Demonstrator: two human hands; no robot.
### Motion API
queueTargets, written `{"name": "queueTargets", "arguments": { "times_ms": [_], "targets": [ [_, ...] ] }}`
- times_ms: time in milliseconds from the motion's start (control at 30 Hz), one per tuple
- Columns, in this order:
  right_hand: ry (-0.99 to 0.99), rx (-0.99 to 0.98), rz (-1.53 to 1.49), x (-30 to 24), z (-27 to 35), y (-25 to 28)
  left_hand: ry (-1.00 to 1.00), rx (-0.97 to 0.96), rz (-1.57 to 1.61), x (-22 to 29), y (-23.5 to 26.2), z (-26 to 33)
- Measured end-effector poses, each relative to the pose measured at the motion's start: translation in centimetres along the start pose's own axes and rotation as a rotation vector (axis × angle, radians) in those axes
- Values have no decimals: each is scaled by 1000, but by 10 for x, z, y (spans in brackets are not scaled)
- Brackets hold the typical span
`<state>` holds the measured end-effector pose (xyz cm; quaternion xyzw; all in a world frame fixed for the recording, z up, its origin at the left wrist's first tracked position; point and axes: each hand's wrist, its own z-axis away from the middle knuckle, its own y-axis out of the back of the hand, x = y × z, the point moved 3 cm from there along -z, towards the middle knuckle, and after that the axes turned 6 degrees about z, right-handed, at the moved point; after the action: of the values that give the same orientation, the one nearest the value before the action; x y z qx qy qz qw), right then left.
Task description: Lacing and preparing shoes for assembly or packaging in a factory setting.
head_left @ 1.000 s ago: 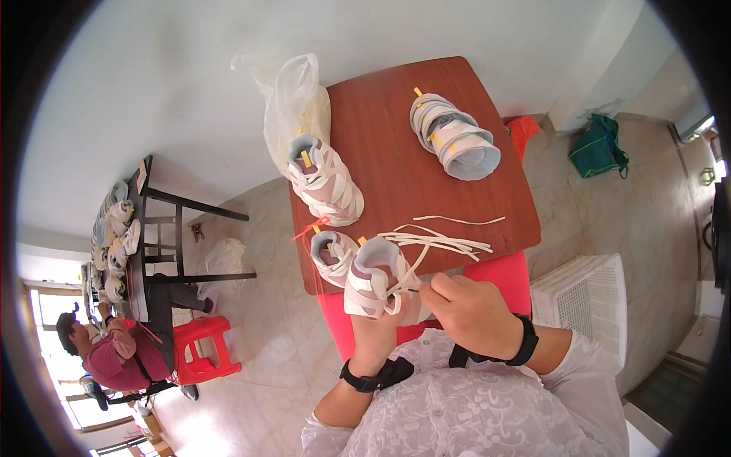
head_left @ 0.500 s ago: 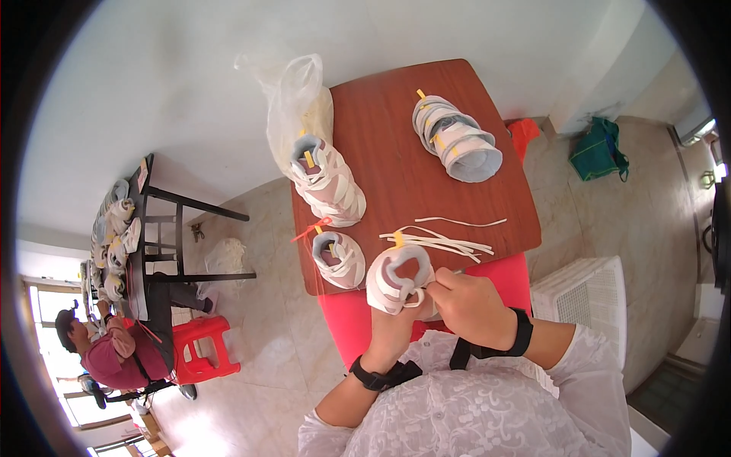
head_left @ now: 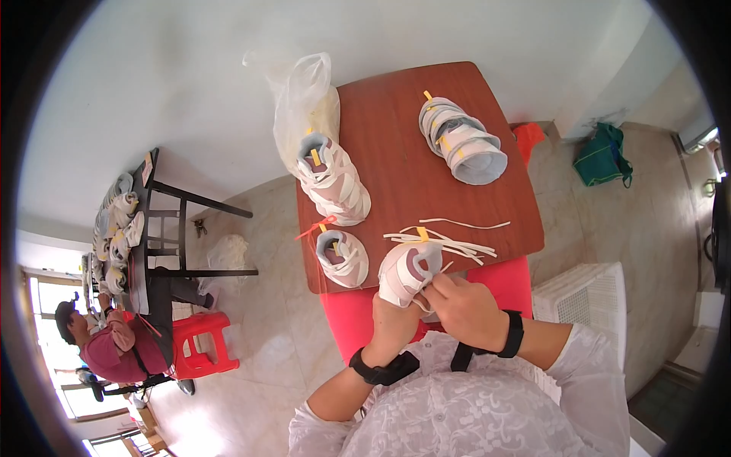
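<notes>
A small white and pink shoe point(head_left: 410, 270) is held at the near edge of the brown table point(head_left: 403, 167). My left hand point(head_left: 392, 324) grips it from below. My right hand point(head_left: 464, 308) pinches a white lace at the shoe's opening. A second small shoe point(head_left: 343, 257) lies just left of it on the table. Several loose white laces point(head_left: 449, 240) lie on the table beyond the held shoe.
More shoes point(head_left: 333, 177) stand by a clear plastic bag point(head_left: 301, 107) at the table's far left, another stack point(head_left: 461, 141) at the far right. A red stool point(head_left: 487, 286) is under my hands. A person point(head_left: 106, 346) sits at a black table point(head_left: 148, 228) stacked with shoes, far left.
The held shoe has turned, its toe now pointing up and away, and moved slightly right. My right hand has shifted onto the lace at its opening.
</notes>
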<state>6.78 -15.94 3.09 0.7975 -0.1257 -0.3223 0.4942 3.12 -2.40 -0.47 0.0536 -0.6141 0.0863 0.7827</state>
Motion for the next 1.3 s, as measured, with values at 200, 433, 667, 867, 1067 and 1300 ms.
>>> {"name": "queueTargets", "arguments": {
  "times_ms": [200,433,667,867,1067,1300],
  "targets": [
    [-182,107,-433,22,-6,-21,11,11,-20,4,-2,-3],
    [-3,43,12,6,1,-17,-192,24,-212,1,-3,-9],
    [-199,59,-227,11,-8,6,-42,63,269,-4,8,-19],
    [-246,130,-392,31,-11,13,-81,47,303,14,0,-19],
    [-441,28,-648,33,-6,-4,-208,124,130,19,-7,-12],
    [-236,75,-102,7,-4,-14,-125,158,39,4,-6,-10]
  ]
}}
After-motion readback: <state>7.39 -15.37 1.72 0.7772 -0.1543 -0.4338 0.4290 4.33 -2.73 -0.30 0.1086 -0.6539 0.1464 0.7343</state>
